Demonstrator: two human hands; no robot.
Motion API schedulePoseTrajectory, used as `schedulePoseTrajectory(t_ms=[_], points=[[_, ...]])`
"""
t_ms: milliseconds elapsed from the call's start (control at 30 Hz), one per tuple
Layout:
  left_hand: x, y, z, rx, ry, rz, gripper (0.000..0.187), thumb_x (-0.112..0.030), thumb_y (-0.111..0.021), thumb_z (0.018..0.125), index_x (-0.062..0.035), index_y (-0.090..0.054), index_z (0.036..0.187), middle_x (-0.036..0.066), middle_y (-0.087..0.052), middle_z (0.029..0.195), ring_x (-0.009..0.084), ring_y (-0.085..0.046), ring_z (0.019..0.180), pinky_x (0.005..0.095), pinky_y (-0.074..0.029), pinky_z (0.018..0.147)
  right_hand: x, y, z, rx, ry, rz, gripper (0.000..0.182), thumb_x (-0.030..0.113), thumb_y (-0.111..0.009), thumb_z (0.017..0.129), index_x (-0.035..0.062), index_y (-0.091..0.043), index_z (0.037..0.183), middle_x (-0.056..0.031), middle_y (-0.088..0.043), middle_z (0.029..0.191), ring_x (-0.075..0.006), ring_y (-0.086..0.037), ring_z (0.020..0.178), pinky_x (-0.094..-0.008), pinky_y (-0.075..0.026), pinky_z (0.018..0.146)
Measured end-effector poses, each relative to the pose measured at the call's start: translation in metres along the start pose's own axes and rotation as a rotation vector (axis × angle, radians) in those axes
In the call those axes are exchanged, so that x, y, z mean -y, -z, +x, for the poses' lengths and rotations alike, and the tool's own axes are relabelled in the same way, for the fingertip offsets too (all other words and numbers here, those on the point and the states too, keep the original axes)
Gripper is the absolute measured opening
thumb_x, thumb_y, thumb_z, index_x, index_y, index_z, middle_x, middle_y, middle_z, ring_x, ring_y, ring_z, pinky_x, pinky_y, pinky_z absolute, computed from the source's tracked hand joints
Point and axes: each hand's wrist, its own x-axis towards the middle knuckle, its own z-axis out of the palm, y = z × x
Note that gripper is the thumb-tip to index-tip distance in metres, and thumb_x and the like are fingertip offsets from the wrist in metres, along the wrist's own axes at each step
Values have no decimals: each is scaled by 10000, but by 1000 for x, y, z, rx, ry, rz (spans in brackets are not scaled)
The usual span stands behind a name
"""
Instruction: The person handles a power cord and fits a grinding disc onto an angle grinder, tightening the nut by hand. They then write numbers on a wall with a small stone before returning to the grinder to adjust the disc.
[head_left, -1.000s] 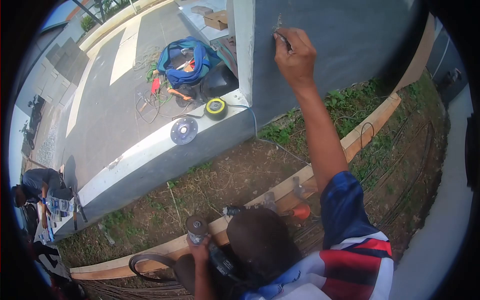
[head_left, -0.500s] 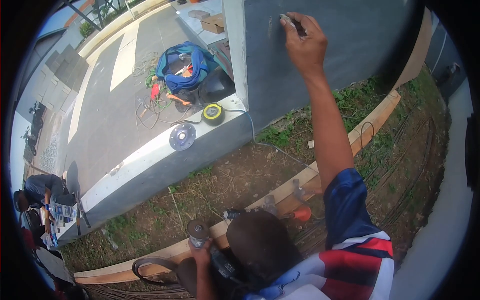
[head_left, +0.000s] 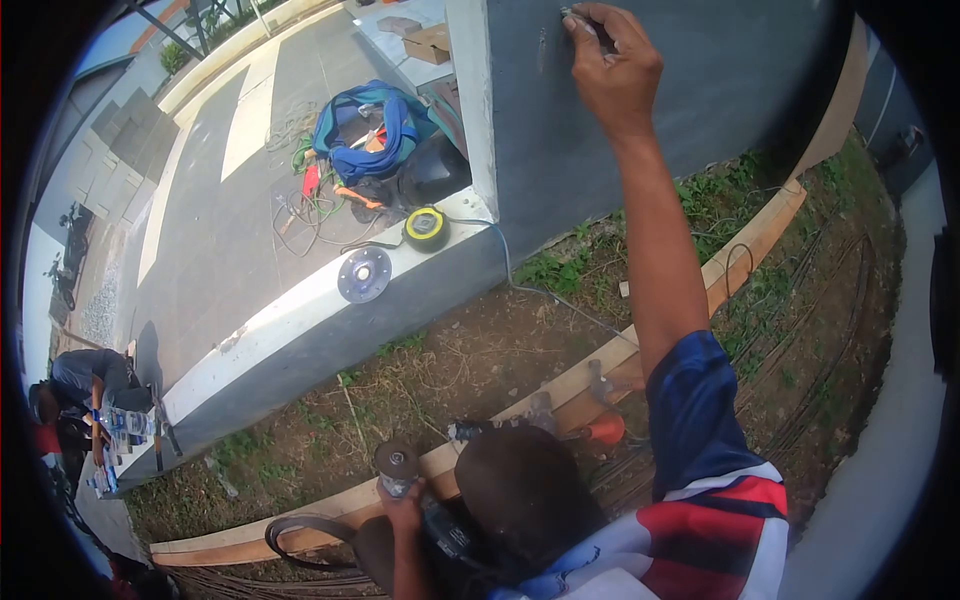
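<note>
My right hand is raised against the dark grey wall. Thumb and fingers pinch a small pale piece, whose kind I cannot make out. A short whitish mark shows on the wall just left of the fingertips. Low in the view, my left hand is wrapped round the head of an angle grinder. The grinder's round disc faces up, beside my knee.
On the white ledge lie a yellow-black tape measure and a metal disc. Behind them is a blue bag amid cords. A wooden plank crosses the ground. Another person crouches far left.
My right hand has slid slightly up along the wall with the small pale piece. The left hand and grinder stay put. The person at far left has shifted a little.
</note>
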Motion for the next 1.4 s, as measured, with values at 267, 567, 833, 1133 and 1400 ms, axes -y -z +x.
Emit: schedulePoseTrajectory(t_ms=[267, 567, 833, 1133, 1400], points=[[-5, -2, -4, -16, 4, -11, 706, -49, -805, 758, 3, -433, 1356, 92, -587, 1179, 195, -579, 1038, 345, -482, 912, -11, 2, -19, 11, -122, 18, 155, 97, -745, 902, -2, -733, 1021, -70, -727, 940, -125, -687, 783, -244, -531, 696], [-14, -5, -4, -20, 7, 34, 697, -49, -797, 757, 11, -445, 1356, 97, -595, 1185, 196, -583, 1034, 344, -481, 912, -10, 11, -18, 8, -273, 133, 200, 151, -754, 927, 13, -730, 1070, -13, -700, 925, -97, -662, 813, -247, -521, 716], [-9, -3, -3, -25, 12, 27, 726, -60, -809, 753, 16, -436, 1372, 104, -595, 1195, 201, -585, 1047, 346, -480, 924, 5, -3, -5, -29, -230, 127, 186, 155, -761, 917, 11, -745, 1034, -28, -699, 925, -102, -661, 811, -245, -517, 707], [-12, -7, -4, -25, -28, -1, 698, -39, -807, 760, 11, -444, 1353, 98, -601, 1175, 198, -592, 1027, 342, -489, 900, -6, 8, -9, -83, -340, 119, 147, 131, -760, 885, 19, -757, 980, -50, -708, 912, -131, -671, 766, -256, -520, 662], [-17, -7, -7, -12, 7, -20, 712, -36, -805, 748, 9, -439, 1356, 99, -599, 1174, 204, -594, 1030, 347, -489, 907, -15, 12, -4, -18, -162, 22, 137, 103, -749, 865, 19, -752, 974, -89, -712, 915, -177, -690, 766, -288, -534, 632]])
